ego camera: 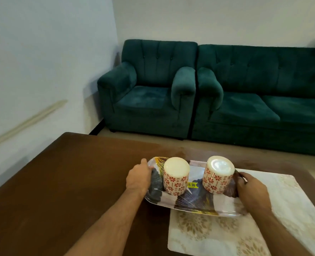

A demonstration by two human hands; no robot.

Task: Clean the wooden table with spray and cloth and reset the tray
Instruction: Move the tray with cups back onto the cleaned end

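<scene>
A patterned rectangular tray (193, 202) with a yellow price sticker is over the dark wooden table (64, 182), its right part above a pale floral placemat (217, 231). Two upturned white cups with red flower prints stand on it, one left (175, 176) and one right (217, 175). My left hand (139, 177) grips the tray's left end. My right hand (253, 191) grips its right end. No spray bottle or cloth is in view.
Beyond the table stand a teal armchair (149, 89) and a teal sofa (264, 97) on a beige floor. A white wall runs along the left side of the table.
</scene>
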